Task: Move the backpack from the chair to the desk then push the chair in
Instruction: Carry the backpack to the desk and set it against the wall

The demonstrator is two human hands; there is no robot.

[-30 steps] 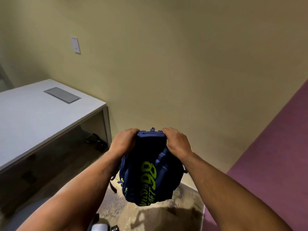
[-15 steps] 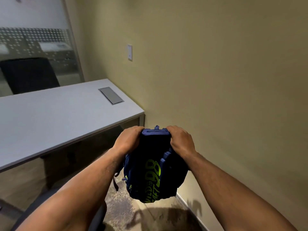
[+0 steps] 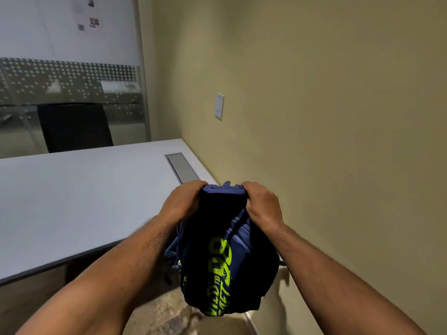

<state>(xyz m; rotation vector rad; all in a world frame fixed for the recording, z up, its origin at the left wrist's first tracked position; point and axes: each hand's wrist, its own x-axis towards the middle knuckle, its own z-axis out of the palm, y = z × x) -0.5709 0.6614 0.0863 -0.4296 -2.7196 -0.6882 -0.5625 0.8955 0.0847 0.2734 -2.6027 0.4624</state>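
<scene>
Since the earlier frames the view has swung left: the white counter point(image 3: 79, 199) now fills the left half, its far right corner lies just behind the hands, and a glass partition point(image 3: 70, 97) with a dotted band has come into sight beyond it. The backpack point(image 3: 225, 262) keeps the same grip and the same place in the view — held up in the air, off the counter, in front of its near right corner and just above the patterned floor point(image 3: 164, 317).

One backpack, navy with lime-green lettering, hangs bottom-down from its top edge. Two hands hold it: the left hand point(image 3: 181, 204) is closed over the top's left side, the right hand point(image 3: 262, 204) closed over the top's right side, with the blue top panel stretched between them.

One counter, bare apart from one grey cable hatch point(image 3: 182, 166) set flush in its top near the wall. One black chair back point(image 3: 75, 126) shows behind the counter's far edge — against the glass. One white wall plate point(image 3: 219, 106) sits on the yellow wall point(image 3: 338, 117) to the right.
</scene>
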